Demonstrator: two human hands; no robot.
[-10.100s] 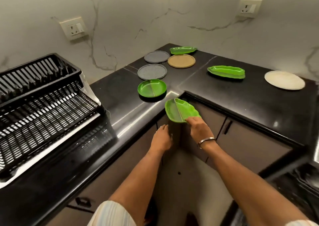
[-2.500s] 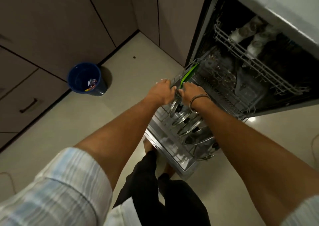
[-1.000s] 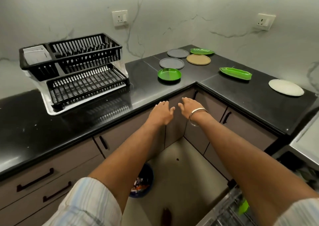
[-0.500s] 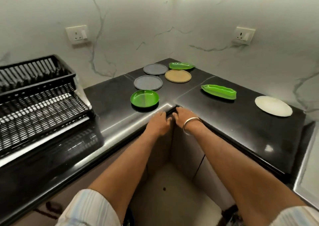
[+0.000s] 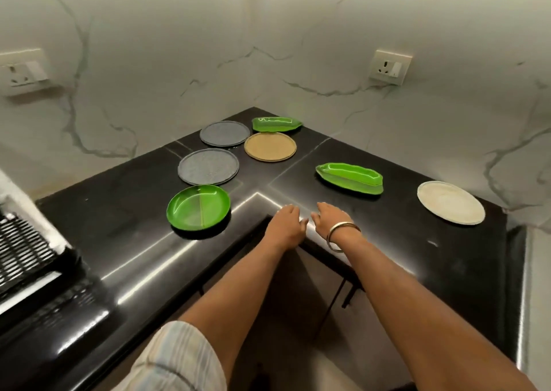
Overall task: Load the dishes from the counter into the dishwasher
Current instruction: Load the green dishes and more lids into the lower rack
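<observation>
Both hands, left [image 5: 283,226] and right [image 5: 328,222], hover empty with fingers relaxed over the black table [image 5: 125,235]. The round glossy green plastic plate [image 5: 198,211] just left of them looks light, stiff and slippery; I'd grip its rim.

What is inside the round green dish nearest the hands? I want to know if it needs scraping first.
The round green dish looks empty: only a glossy green inside with a pale ridge dividing it in two. No food scraps show. Its underside, against the black counter, is hidden.
</observation>
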